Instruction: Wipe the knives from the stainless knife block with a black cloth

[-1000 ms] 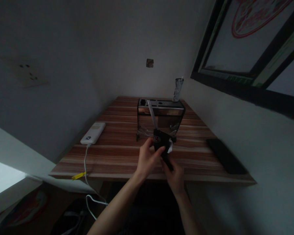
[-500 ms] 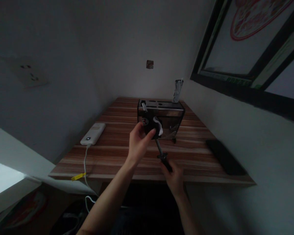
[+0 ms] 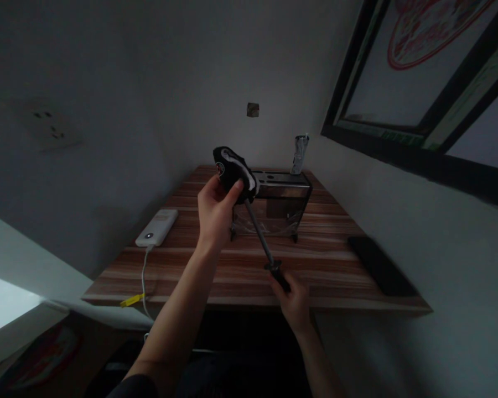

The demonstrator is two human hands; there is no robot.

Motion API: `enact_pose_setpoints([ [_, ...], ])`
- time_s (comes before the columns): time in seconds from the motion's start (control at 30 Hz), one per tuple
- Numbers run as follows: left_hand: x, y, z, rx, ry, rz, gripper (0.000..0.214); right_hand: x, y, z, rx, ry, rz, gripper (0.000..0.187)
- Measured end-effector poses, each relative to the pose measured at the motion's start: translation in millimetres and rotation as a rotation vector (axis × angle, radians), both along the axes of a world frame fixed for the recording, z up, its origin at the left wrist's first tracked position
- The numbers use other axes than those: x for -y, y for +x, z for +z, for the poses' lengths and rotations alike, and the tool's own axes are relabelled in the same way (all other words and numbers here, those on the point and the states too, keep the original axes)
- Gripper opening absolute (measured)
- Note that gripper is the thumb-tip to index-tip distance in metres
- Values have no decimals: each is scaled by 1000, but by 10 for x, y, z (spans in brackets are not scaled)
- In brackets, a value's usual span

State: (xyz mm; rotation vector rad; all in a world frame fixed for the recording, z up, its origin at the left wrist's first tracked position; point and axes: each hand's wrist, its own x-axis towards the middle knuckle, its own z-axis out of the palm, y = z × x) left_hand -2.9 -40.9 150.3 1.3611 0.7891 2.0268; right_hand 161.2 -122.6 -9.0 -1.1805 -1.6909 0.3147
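Note:
My right hand (image 3: pixel 295 298) is closed round the black handle (image 3: pixel 280 277) of a sharpening steel (image 3: pixel 260 234), whose grey rod slants up to the left above the table. My left hand (image 3: pixel 218 207) grips a black cloth (image 3: pixel 233 176) with a white edge and a round badge, thumb in front. The cloth is wrapped about the rod's upper end and hides the tip. Behind the rod stands a knife block (image 3: pixel 290 192), a box with a slotted metal top and dark sides; the cloth covers its left corner from view.
A white power bank (image 3: pixel 156 228) with a white cable (image 3: pixel 144 273) and yellow tag (image 3: pixel 131 300) lies on the left of the striped table (image 3: pixel 182 287). On the right is a black phone (image 3: pixel 380 265). A silvery wrapped item (image 3: pixel 300 155) sticks up at the block's right end. Walls enclose the table.
My left hand has slid the cloth up and left along the rod, covering the tip that stuck out before and baring more of the rod. My right hand has stayed nearly still.

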Motion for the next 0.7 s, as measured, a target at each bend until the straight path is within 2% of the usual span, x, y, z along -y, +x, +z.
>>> enact_pose_setpoints([
  [0.13, 9, 9, 9, 7, -1, 10, 24, -5, -2, -36, 7, 10, -20, 21],
  [0.43, 144, 68, -83, -48, -62, -6, 27, -4, -15, -36, 46, 32, -25, 22],
  [0.53, 213, 153, -187, -106, -113, -41, 24, -8, -18, -46, 32, 20, -41, 23],
  [0.7, 338, 293, -462, -215, -208, -101, 19, -10, -12, -43, 18, -7, -73, 24],
])
